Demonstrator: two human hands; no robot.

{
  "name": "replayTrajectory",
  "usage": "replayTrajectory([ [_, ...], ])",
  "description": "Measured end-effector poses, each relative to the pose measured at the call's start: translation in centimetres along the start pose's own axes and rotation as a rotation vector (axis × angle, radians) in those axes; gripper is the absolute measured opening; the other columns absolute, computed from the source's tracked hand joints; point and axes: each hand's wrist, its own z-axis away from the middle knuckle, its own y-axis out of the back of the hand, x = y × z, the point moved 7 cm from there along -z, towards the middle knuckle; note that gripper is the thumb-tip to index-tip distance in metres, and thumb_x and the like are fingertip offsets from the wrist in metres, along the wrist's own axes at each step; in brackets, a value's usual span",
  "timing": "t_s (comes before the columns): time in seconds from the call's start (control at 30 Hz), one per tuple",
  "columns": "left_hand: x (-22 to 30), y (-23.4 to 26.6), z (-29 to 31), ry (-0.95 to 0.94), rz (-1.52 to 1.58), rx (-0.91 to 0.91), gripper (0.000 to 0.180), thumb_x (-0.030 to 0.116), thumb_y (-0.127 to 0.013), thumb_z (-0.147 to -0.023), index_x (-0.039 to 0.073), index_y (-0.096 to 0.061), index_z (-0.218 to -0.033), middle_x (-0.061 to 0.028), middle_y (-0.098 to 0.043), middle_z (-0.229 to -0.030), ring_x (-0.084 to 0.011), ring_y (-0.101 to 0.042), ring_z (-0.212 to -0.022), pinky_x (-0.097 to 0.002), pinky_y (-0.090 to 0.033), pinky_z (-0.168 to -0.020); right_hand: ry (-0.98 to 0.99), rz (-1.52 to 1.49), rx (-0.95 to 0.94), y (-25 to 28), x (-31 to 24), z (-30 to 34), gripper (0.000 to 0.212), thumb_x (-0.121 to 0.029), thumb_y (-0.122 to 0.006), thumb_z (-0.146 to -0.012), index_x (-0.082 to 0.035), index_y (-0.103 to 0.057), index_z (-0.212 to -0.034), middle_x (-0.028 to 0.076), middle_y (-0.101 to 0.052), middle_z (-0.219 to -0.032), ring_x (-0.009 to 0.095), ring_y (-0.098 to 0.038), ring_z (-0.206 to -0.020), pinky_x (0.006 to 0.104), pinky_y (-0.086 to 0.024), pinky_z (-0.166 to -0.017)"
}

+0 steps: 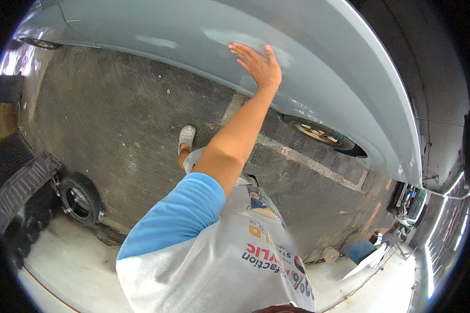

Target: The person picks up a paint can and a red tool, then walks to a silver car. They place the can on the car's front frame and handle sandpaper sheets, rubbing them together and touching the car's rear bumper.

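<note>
My left hand (258, 65) lies flat against the smooth pale grey body panel of a car (193, 31), fingers spread and pointing up and to the left. It holds nothing. The bare forearm runs down to a blue sleeve on a white printed shirt. My right hand is out of view. Below the arm, my foot in a white shoe (186, 136) stands on the metal mesh floor (120, 120).
The car's wheel (321, 134) sits just right of my arm. A small black tyre (78, 201) and a ribbed black ramp (15, 182) lie at the left. A blue barrel (360, 249) and clutter stand at the lower right on pale concrete.
</note>
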Motion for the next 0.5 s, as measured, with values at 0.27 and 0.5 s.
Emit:
replayTrajectory([
  [0.27, -0.3, -5.5, 7.3, -0.008, -0.021, -0.11, 0.112, 0.076, -0.026, -0.11, -0.007, 0.019, -0.17, -0.0321, 0.018, -0.18, -0.047, 0.015, -0.168, -0.0652, 0.001, -0.134, 0.048, 0.067, 0.0, 4.1, 2.0, -3.6, 0.06, -0.05, -0.077, -0.095, 0.009, -0.074, -0.085, 0.035, -0.07, -0.081, 0.052, -0.072, -0.079, 0.0594, -0.053, -0.071],
  [0.5, -0.9, -2.9, 4.0, 0.027, 0.039, -0.007, 0.108, 0.071, -0.028, -0.112, -0.009, 0.015, -0.17, -0.0327, 0.016, -0.18, -0.047, 0.012, -0.169, -0.0637, 0.001, -0.135, 0.141, 0.158, -0.014, 7.6, -1.0, -6.8, 0.059, -0.049, -0.077, -0.096, 0.009, -0.074, -0.084, 0.035, -0.07, -0.08, 0.052, -0.072, -0.078, 0.0592, -0.053, -0.07],
])
